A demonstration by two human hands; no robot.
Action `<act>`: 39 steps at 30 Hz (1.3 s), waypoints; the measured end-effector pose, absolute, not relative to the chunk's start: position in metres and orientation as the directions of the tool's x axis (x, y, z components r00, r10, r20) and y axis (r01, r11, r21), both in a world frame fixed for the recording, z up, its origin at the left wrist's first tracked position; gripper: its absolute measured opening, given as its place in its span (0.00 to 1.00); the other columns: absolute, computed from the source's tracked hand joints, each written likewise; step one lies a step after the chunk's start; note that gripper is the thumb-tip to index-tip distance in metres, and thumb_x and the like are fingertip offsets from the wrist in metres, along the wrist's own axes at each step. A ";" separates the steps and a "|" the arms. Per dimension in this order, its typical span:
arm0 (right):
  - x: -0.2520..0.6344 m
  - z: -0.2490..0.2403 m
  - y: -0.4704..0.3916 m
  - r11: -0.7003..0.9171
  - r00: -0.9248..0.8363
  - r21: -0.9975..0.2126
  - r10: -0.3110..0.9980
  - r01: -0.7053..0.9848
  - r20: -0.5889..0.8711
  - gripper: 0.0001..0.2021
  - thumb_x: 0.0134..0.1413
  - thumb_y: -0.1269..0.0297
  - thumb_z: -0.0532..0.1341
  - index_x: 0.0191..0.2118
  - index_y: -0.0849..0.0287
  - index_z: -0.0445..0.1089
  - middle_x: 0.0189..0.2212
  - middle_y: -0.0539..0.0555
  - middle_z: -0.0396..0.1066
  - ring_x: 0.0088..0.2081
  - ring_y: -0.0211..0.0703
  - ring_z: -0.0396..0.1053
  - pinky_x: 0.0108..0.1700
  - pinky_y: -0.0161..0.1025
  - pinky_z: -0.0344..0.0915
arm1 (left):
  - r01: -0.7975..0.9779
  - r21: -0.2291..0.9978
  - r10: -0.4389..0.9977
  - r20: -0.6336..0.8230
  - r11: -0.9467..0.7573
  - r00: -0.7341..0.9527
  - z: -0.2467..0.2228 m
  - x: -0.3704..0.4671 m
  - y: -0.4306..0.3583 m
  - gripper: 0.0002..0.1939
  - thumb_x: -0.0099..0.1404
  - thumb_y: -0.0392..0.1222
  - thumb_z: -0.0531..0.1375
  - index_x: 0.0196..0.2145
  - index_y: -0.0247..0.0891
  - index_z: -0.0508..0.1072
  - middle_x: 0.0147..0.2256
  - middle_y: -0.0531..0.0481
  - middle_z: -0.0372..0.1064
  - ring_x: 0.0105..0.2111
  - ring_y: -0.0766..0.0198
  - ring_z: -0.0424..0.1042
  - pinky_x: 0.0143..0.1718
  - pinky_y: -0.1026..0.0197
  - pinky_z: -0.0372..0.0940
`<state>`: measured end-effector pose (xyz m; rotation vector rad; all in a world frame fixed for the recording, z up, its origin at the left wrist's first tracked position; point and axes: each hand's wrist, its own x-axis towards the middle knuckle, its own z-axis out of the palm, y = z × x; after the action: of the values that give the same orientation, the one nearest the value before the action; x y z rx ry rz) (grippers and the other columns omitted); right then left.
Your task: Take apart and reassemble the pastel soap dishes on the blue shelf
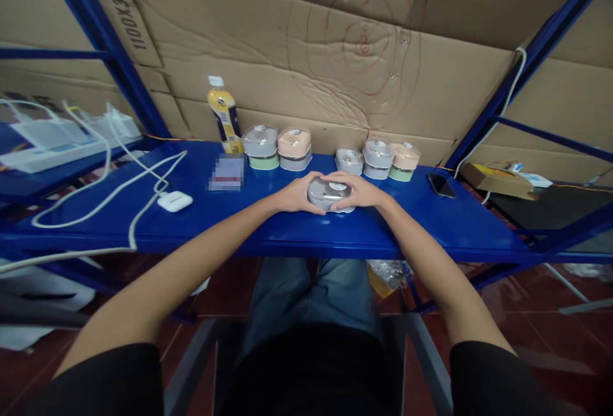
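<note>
A small grey rounded box [327, 193] with a clear-looking top and a round white label is at the middle of the blue table, near its front edge. My left hand [299, 193] is wrapped round its left side, and my right hand [357, 191] curves round the right side. Behind it and to the right stand a single grey box [349, 161], a grey stack [378, 159] and a peach-over-green stack [405, 160]. Behind and to the left are a grey-over-green stack [261, 146] and a peach-over-grey stack [295, 148].
On the blue table [230, 221], a yellow bottle [225, 115] stands at the back left. A white case [175, 201] and white cables lie at the left, a phone [440, 185] at the right. Cardboard [287, 71] walls the back; blue posts rise on both sides.
</note>
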<state>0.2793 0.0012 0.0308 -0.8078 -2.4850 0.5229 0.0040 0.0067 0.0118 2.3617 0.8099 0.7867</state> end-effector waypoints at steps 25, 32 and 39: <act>0.267 0.077 0.025 0.186 -0.058 -0.124 0.747 0.975 0.663 0.36 0.58 0.46 0.72 0.68 0.59 0.72 0.58 0.72 0.73 0.59 0.74 0.69 0.61 0.67 0.66 | 0.790 0.312 0.739 0.627 -0.528 0.247 0.070 -0.002 0.037 0.28 0.72 0.47 0.63 0.65 0.32 0.68 0.66 0.26 0.65 0.70 0.30 0.61 0.72 0.33 0.56; 0.241 0.076 0.062 0.024 0.004 -0.033 0.754 0.999 0.657 0.35 0.63 0.41 0.68 0.62 0.68 0.73 0.59 0.79 0.73 0.62 0.78 0.64 0.63 0.72 0.58 | 0.970 0.046 0.881 0.431 -0.237 0.195 0.093 0.030 0.085 0.34 0.71 0.52 0.64 0.67 0.27 0.70 0.69 0.20 0.65 0.74 0.21 0.52 0.70 0.29 0.45; 0.231 0.058 0.071 -0.037 0.093 -0.101 0.772 0.994 0.629 0.40 0.65 0.38 0.62 0.64 0.74 0.70 0.58 0.83 0.74 0.63 0.83 0.65 0.64 0.78 0.55 | 0.991 -0.014 0.923 0.364 -0.131 0.127 0.089 0.045 0.108 0.38 0.72 0.52 0.63 0.69 0.21 0.68 0.67 0.15 0.66 0.70 0.19 0.58 0.66 0.32 0.49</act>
<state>0.2306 0.0711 0.0581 -1.8611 -1.7293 -0.5624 0.0454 0.1079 0.0893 2.5337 2.2149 0.4615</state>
